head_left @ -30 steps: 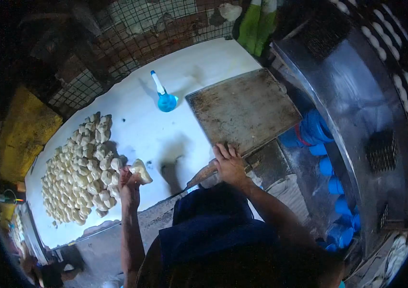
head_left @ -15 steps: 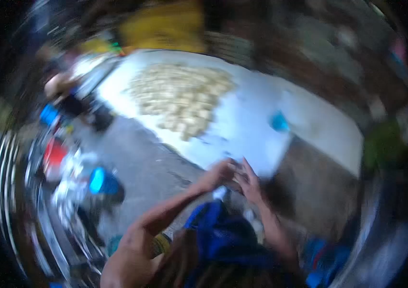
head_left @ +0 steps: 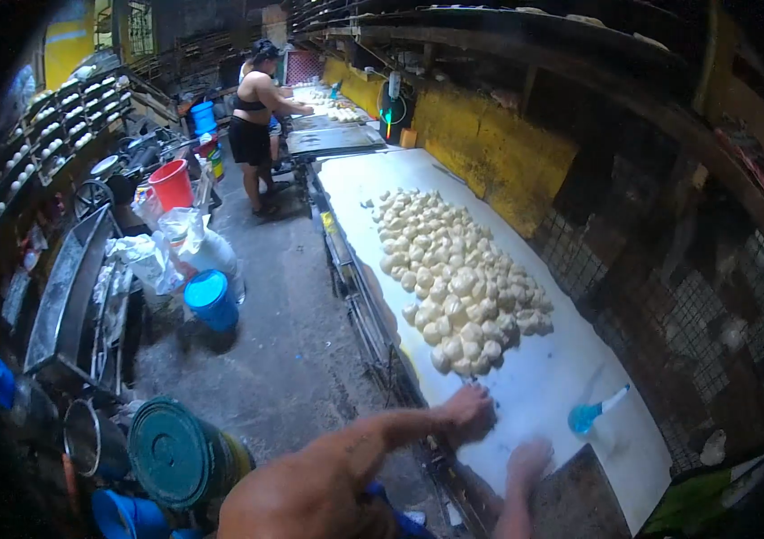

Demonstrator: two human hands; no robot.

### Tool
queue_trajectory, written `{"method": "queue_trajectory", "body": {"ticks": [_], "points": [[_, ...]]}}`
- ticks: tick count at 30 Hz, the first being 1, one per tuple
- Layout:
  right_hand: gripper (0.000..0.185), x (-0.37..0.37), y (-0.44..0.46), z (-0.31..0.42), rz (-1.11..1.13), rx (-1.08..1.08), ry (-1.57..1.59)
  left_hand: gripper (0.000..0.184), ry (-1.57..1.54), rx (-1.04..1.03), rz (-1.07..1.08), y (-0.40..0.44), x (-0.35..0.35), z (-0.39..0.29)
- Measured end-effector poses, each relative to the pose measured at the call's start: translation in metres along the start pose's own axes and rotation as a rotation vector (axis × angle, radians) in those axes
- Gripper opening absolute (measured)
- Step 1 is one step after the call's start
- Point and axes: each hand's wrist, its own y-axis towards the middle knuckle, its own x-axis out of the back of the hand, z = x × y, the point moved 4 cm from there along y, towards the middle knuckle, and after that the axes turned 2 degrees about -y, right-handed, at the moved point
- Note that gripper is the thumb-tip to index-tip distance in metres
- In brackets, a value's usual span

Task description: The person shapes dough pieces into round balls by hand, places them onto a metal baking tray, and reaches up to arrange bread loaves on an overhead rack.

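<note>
The white table (head_left: pixel 570 373) ran from upper centre to lower right of the frame, the dough (head_left: pixel 458 283) heaped right of centre on it. The board (head_left: pixel 584 503) lay at lower right. Just below the heap, the left hand (head_left: pixel 467 411) looked curled, though whether it pinched anything I couldn't tell; blur hid the right hand's (head_left: pixel 528 460) finger spread. Light fingertips probably suited such soft pieces, with elbows clear of the bottle (head_left: pixel 584 418).
</note>
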Motion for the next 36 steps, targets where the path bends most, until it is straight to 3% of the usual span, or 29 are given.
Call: {"method": "queue_trajectory", "body": {"ticks": [3,6,7,12,18,25,31,36], "points": [[0.02,-0.005,0.02,0.037,0.012,0.015,-0.058,0.021,-0.009,-0.212,-0.138,0.018,-0.012,0.036],[0.018,-0.003,-0.023,0.051,0.138,-0.018,-0.147,0.019,-0.098,-0.496,-0.26,-0.01,-0.054,0.03],[0.018,-0.006,-0.027,0.034,0.16,-0.031,-0.178,0.019,-0.138,-0.496,-0.256,-0.01,-0.059,0.019],[0.018,-0.049,0.037,-0.018,-0.283,-0.041,-0.44,0.024,-0.084,-0.337,-0.183,0.048,-0.05,0.041],[0.018,-0.043,0.001,0.011,0.038,-0.093,-0.234,0.024,-0.248,-0.395,-0.081,-0.017,-0.056,0.041],[0.019,-0.056,0.067,-0.008,0.005,0.086,-0.425,0.025,-0.083,-0.338,-0.139,0.045,-0.045,0.042],[0.019,-0.033,0.027,0.014,0.13,-0.026,-0.209,0.025,0.003,-0.457,-0.104,0.007,-0.041,0.02],[0.021,-0.021,0.043,0.008,0.109,-0.137,-0.245,0.019,-0.064,-0.345,-0.188,0.027,-0.054,0.041]]}}
